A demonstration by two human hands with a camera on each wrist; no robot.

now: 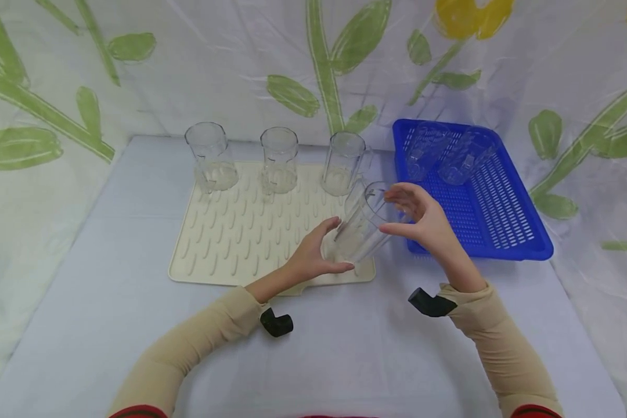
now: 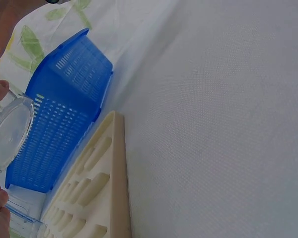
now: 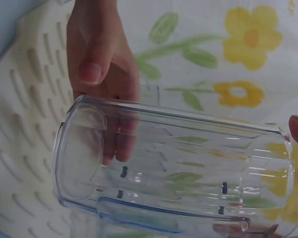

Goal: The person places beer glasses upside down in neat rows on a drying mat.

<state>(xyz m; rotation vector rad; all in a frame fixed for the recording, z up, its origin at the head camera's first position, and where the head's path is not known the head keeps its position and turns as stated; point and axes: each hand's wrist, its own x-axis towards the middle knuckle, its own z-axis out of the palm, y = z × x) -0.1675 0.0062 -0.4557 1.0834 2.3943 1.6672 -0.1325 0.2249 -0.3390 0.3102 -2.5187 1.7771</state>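
Observation:
A clear glass mug [image 1: 354,235] is held tilted between both hands, above the right front part of a cream drying mat [image 1: 240,232]. My left hand [image 1: 316,251] grips it around the base, thumb on one side and fingers on the other. Near the rim my right hand [image 1: 420,217] holds it with thumb and curled fingers. The right wrist view shows the mug [image 3: 188,163] lying sideways, its left-hand fingers [image 3: 124,141] visible through the glass. Three more glass mugs, the left [image 1: 216,159], the middle [image 1: 280,162] and the right [image 1: 343,165], stand upright along the mat's back edge.
A blue plastic basket [image 1: 522,238] stands right of the mat, with two clear glass mugs [image 1: 467,157] lying tilted at its back. White cloth covers the table [image 1: 345,348]. A flower-printed curtain [image 1: 214,69] hangs behind.

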